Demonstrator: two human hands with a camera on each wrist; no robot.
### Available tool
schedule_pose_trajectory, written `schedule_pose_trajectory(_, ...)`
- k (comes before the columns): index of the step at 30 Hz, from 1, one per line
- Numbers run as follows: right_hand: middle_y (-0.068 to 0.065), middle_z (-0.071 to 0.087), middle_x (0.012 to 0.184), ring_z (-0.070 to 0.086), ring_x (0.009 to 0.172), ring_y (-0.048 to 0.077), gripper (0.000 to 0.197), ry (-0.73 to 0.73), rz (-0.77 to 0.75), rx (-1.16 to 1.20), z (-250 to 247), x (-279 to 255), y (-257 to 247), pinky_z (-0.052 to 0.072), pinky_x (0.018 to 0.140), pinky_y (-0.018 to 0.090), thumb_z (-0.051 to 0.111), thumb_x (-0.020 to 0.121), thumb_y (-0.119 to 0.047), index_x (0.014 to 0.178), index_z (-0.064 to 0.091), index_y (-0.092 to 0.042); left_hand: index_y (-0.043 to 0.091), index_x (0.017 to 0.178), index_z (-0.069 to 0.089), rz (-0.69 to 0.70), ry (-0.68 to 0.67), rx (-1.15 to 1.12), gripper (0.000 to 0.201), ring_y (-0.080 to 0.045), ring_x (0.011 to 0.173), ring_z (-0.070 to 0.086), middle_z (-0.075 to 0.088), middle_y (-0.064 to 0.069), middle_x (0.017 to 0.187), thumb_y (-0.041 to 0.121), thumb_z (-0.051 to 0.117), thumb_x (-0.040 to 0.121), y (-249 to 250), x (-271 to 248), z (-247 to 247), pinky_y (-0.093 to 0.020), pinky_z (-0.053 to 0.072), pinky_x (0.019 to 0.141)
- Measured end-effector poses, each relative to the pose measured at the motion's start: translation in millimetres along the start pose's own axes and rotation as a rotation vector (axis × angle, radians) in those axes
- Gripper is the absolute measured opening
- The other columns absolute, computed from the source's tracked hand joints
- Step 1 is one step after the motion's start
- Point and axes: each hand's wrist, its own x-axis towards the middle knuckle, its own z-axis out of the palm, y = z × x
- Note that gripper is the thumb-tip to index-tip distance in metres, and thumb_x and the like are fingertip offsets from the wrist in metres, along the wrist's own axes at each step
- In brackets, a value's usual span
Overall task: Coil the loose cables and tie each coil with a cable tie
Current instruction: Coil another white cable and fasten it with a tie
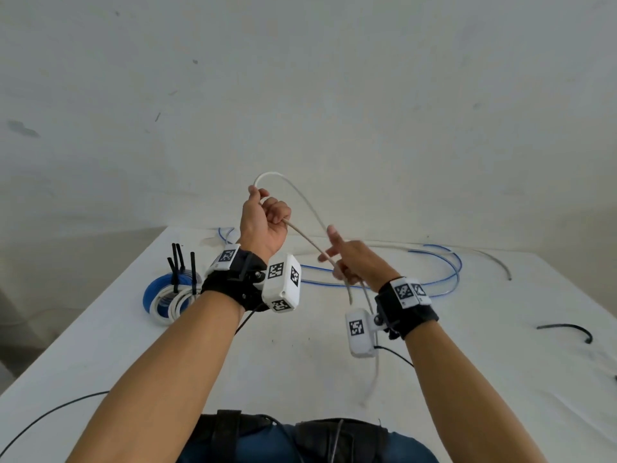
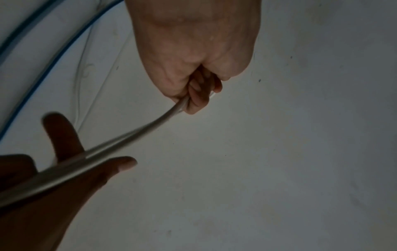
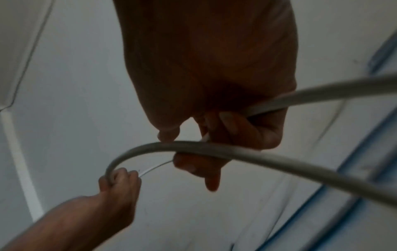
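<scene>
My left hand is fisting the white cable; my right hand is pinching both strands, forefingers extended. The stiff loop is likely springing open if either grip slackens.

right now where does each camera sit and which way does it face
Head: above, looking forward and down over the white table; both forearms, left hand, right hand.
Left wrist: along the left hand gripping the white cable.
Right wrist: along the right hand, cable across its fingers.
Shared: both wrist views show the other hand and the cable.
</scene>
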Motion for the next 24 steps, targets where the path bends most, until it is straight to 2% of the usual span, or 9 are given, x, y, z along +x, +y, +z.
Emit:
schedule_pose_trajectory(4, 0.011, 0.076, 0.081, 0.035, 0.053, 0.012, 0.074, -0.193, -0.044, 0.226, 12, -1, 1, 0.028, 0.052, 0.024, 0.035, 0.093, -0.076, 0.11, 0.073, -0.015, 0.013, 0.075, 0.042, 0.031, 0.057, 0.014, 0.043, -0.01, 0.034, 0.022, 0.022, 0.004, 0.047, 0.038, 0.036, 0.11, 7, 2, -12, -0.021, 0.024, 0.034)
schedule_pose_trajectory(8, 0.0, 0.064, 0.068, 0.034, 0.053, 0.011, 0.035, -0.122, -0.257, 0.307, 7, 18, 3, 0.029, 0.053, 0.025, 0.064, 0.096, -0.04, 0.102, 0.074, -0.007, 0.007, 0.092, 0.053, 0.11, 0.256, 0.203, 0.034, -0.01, 0.036, 0.031, 0.033, 0.001, 0.05, 0.032, 0.038, 0.11, 9, 13, -18, -0.02, 0.037, 0.038)
schedule_pose_trajectory(10, 0.001, 0.067, 0.069, 0.038, 0.049, 0.008, 0.025, 0.034, -0.284, 0.289, 7, 32, 1, 0.033, 0.051, 0.023, 0.067, 0.098, -0.028, 0.096, 0.075, -0.004, 0.0, 0.117, 0.054, 0.173, 0.408, 0.577, 0.035, -0.016, 0.059, 0.054, 0.058, -0.009, 0.083, 0.032, 0.051, 0.105, 3, 21, -19, -0.03, 0.055, 0.062)
schedule_pose_trajectory(12, 0.003, 0.07, 0.069, 0.041, 0.047, 0.006, 0.021, 0.198, -0.262, 0.359, 8, 48, -1, 0.037, 0.052, 0.022, 0.066, 0.099, -0.025, 0.094, 0.072, -0.006, -0.003, 0.144, 0.037, 0.283, 0.471, 1.095, 0.069, -0.031, 0.11, 0.06, 0.048, -0.02, 0.137, 0.041, 0.063, 0.097, -8, 26, -17, -0.039, 0.051, 0.098)
schedule_pose_trajectory(14, 0.004, 0.07, 0.067, 0.045, 0.047, 0.006, 0.018, 0.291, -0.232, 0.498, 9, 63, -2, 0.041, 0.052, 0.021, 0.063, 0.101, -0.02, 0.094, 0.067, -0.004, -0.003, 0.152, 0.024, 0.324, 0.223, 1.442, 0.089, -0.035, 0.133, 0.046, 0.035, -0.022, 0.151, 0.051, 0.063, 0.094, -21, 19, -9, -0.04, 0.039, 0.113)
schedule_pose_trajectory(17, 0.005, 0.071, 0.068, 0.058, 0.051, 0.008, 0.012, 0.367, -0.217, 0.658, 10, 79, -3, 0.049, 0.051, 0.019, 0.061, 0.101, -0.012, 0.096, 0.06, -0.001, 0.006, 0.133, 0.054, -0.066, -0.186, 1.581, 0.066, -0.024, 0.102, 0.068, 0.068, -0.011, 0.122, 0.061, 0.051, 0.097, -33, 11, -3, -0.046, 0.054, 0.099)
schedule_pose_trajectory(19, 0.009, 0.072, 0.072, 0.06, 0.05, 0.011, 0.014, 0.393, -0.17, 0.631, 9, 87, 1, 0.049, 0.048, 0.021, 0.063, 0.101, -0.012, 0.098, 0.06, 0.002, 0.005, 0.114, 0.067, -0.232, -0.319, 1.594, 0.045, -0.019, 0.075, 0.067, 0.072, -0.006, 0.092, 0.045, 0.05, 0.104, -38, 12, -8, -0.035, 0.06, 0.077)
schedule_pose_trajectory(22, 0.011, 0.073, 0.071, 0.064, 0.051, 0.016, 0.036, 0.356, -0.014, 0.354, -1, 98, 17, 0.051, 0.05, 0.026, 0.066, 0.099, -0.027, 0.098, 0.066, 0.009, 0.011, 0.09, 0.07, 0.079, -0.302, 1.916, 0.036, -0.017, 0.071, 0.056, 0.064, -0.005, 0.089, 0.029, 0.044, 0.107, -34, 18, -6, -0.028, 0.043, 0.069)
schedule_pose_trajectory(24, 0.011, 0.074, 0.086, 0.072, 0.078, 0.026, 0.053, 0.325, 0.121, -0.151, -14, 94, 28, 0.056, 0.073, 0.033, 0.066, 0.096, -0.045, 0.103, 0.067, 0.008, 0.018, 0.076, 0.063, 0.215, -0.318, 1.974, 0.04, -0.013, 0.066, 0.059, 0.07, -0.008, 0.094, 0.031, 0.043, 0.107, -25, 26, -2, -0.029, 0.04, 0.067)
